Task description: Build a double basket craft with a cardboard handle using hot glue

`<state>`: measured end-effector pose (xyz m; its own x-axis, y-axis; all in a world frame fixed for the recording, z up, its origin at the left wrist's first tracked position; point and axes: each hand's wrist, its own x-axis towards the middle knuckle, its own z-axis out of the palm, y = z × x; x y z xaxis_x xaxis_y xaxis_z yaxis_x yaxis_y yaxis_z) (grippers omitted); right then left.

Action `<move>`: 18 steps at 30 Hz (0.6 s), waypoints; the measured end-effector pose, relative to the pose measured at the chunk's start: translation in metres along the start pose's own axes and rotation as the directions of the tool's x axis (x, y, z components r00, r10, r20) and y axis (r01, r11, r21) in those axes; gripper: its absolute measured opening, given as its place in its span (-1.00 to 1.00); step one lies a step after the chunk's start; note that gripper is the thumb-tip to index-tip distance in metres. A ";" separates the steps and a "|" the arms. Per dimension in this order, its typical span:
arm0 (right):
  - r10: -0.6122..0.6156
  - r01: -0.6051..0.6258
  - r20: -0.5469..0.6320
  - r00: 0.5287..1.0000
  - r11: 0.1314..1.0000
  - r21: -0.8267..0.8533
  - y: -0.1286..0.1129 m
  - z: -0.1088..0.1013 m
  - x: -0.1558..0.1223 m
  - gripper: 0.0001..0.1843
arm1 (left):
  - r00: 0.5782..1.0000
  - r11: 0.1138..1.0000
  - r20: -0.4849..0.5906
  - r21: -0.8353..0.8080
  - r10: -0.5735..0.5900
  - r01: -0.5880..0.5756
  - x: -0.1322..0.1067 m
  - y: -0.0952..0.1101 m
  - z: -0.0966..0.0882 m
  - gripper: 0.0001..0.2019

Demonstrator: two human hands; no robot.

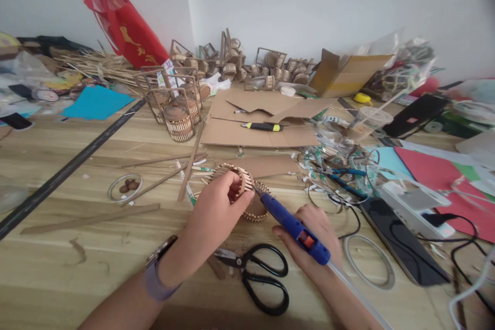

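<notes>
My left hand [216, 209] is closed on a small round basket ring [242, 179] made of short wooden sticks on a cardboard band. In my right hand [317, 232] is a blue hot glue gun [292, 224] with an orange switch and a glue stick trailing from its back. Its nozzle meets the edge of the ring near my left thumb, though I cannot tell if it touches. Just below lies a second stick-edged round piece [257, 214] on the table, partly hidden by my left hand. Black-handled scissors [263, 273] lie open between my forearms.
Lidded stick baskets [180, 124] in frames stand at the back left. A utility knife [265, 127] rests on cardboard sheets [224, 134]. On the right are pliers [346, 178], a phone [402, 242], a power strip [413, 201], a tape ring [369, 262] and loose cables.
</notes>
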<state>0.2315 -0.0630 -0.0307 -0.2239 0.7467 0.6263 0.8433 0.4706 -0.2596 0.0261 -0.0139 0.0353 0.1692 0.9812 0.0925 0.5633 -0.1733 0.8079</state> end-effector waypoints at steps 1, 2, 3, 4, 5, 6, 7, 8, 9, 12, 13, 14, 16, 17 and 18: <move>0.003 -0.003 0.000 1.000 1.000 0.000 0.000 0.000 0.000 -0.73 | 1.000 1.000 0.000 0.003 -0.001 0.001 0.000 0.000 0.000 -0.92; 0.001 -0.001 -0.001 1.000 1.000 0.004 -0.001 0.000 0.000 -0.73 | 1.000 1.000 -0.001 0.007 -0.001 0.001 0.000 0.000 0.000 -0.91; -0.004 0.004 -0.006 1.000 1.000 0.011 -0.001 0.001 0.000 -0.75 | 1.000 1.000 -0.002 0.014 -0.001 0.001 0.000 0.001 0.000 -0.92; -0.008 0.009 -0.016 1.000 1.000 0.023 -0.002 0.001 0.001 -0.78 | 1.000 1.000 0.000 0.020 -0.001 0.001 -0.001 0.001 0.001 -0.92; -0.013 0.014 -0.028 1.000 0.999 0.041 -0.002 0.002 0.000 -0.81 | 1.000 1.000 0.004 0.025 -0.002 0.001 -0.001 0.001 0.001 -0.93; -0.014 0.017 -0.040 0.999 0.998 0.059 -0.003 0.002 0.000 -0.84 | 1.000 1.000 0.006 0.027 -0.001 0.001 -0.001 0.001 0.001 -0.93; -0.013 0.017 -0.049 0.999 0.997 0.076 -0.004 0.003 0.000 -0.88 | 1.000 1.000 0.008 0.028 0.000 -0.001 -0.001 0.001 0.001 -0.94; -0.010 0.015 -0.054 0.998 0.996 0.090 -0.005 0.004 0.000 -0.90 | 1.000 1.000 0.009 0.027 0.003 -0.003 -0.001 0.001 0.001 -0.93; -0.002 0.007 -0.057 0.998 0.995 0.099 -0.006 0.004 -0.001 -0.92 | 1.000 1.000 0.009 0.024 0.005 -0.006 -0.002 0.001 0.001 -0.93; 0.027 -0.020 -0.052 0.998 0.992 0.126 -0.008 0.004 -0.002 -0.95 | 1.000 1.000 0.006 0.018 0.014 -0.014 -0.003 0.001 0.001 -0.93; 0.031 -0.024 -0.050 0.998 0.989 0.144 -0.008 0.004 -0.003 -0.95 | 1.000 1.000 0.005 0.017 0.015 -0.015 -0.003 0.002 0.001 -0.93; 0.033 -0.025 -0.047 0.998 0.987 0.162 -0.008 0.003 -0.002 -0.94 | 1.000 1.000 0.005 0.017 0.016 -0.016 -0.004 0.002 0.001 -0.94; 0.035 -0.028 -0.038 0.999 0.982 0.185 -0.009 0.001 -0.002 -0.94 | 1.000 1.000 0.005 0.019 0.020 -0.020 -0.004 0.002 0.001 -0.95; 0.038 -0.033 -0.026 0.999 0.982 0.187 -0.009 0.000 -0.001 -0.93 | 1.000 0.999 0.003 0.021 0.024 -0.024 -0.004 0.002 0.001 -0.94; 0.043 -0.040 -0.014 0.999 0.982 0.186 -0.010 -0.002 0.000 -0.92 | 1.000 0.999 0.002 0.023 0.028 -0.028 -0.004 0.002 0.001 -0.94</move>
<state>0.2241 -0.0683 -0.0266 -0.1804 0.7600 0.6244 0.7461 0.5194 -0.4166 0.0275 -0.0184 0.0365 0.1865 0.9758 0.1144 0.5769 -0.2030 0.7912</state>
